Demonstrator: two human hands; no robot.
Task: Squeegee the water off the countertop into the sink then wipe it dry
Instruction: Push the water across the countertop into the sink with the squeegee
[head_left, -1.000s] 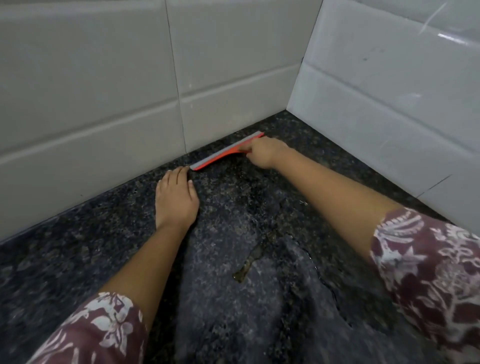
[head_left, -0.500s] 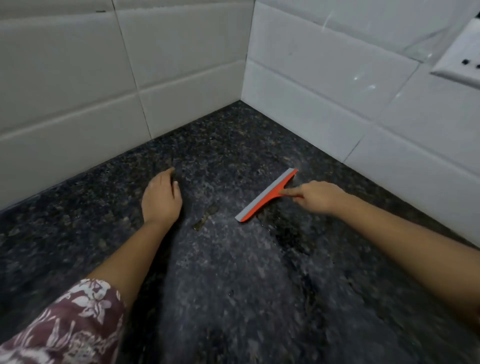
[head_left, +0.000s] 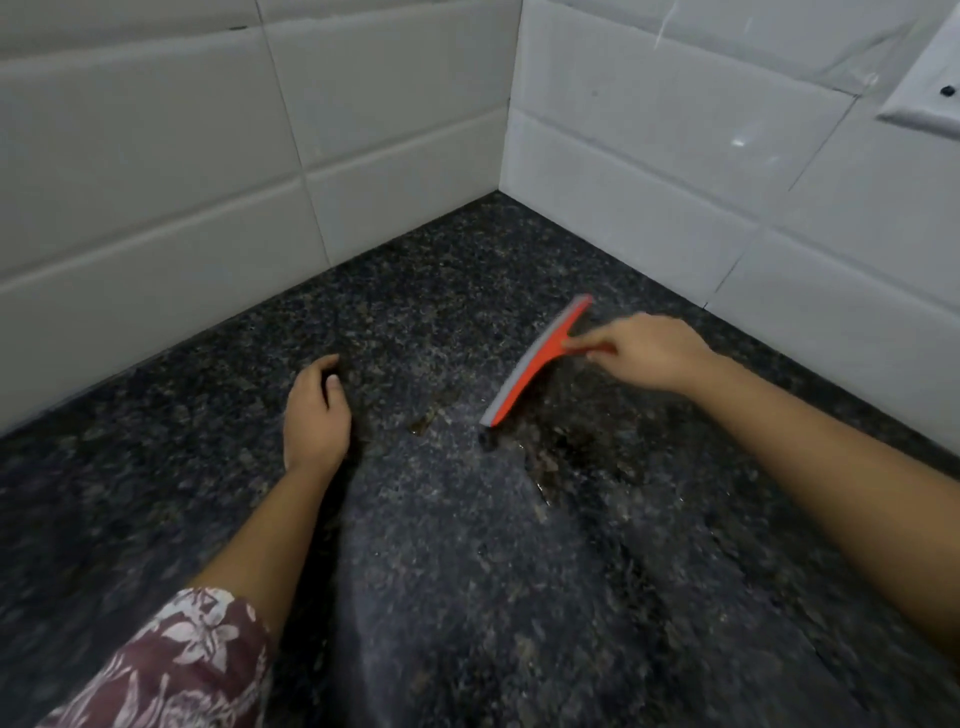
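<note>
Nearest the camera, lower left: floral maroon sleeve, covering the left forearm only. Right forearm bare, entering from the right edge.

Underfoot of both arms: dark speckled granite countertop, with a paler, dull band running up the middle from the bottom edge (sheen differs from the darker stone on either side; cannot tell for certain which part is wet). Small glistening pool of water at the head of that band, between the two hands.

Left hand: palm down, resting on the stone, fingers loosely curled at the tips, holding nothing. Just left of the pool.

Right hand: closed around the handle of the orange squeegee, index finger laid forward along the handle toward the blade bar. Handle largely hidden under the fingers.

Squeegee blade: grey rubber edge facing left, set diagonally, near end low at centre frame and touching the countertop beside a dark wet patch, far end pointing toward the right-hand wall. Somewhat motion-blurred, so contact along the full length cannot be confirmed.

Beyond: inside corner of two white tiled walls, meeting the countertop well behind the squeegee. Upper right edge: white outlet plate, partly cut off by the frame.
</note>
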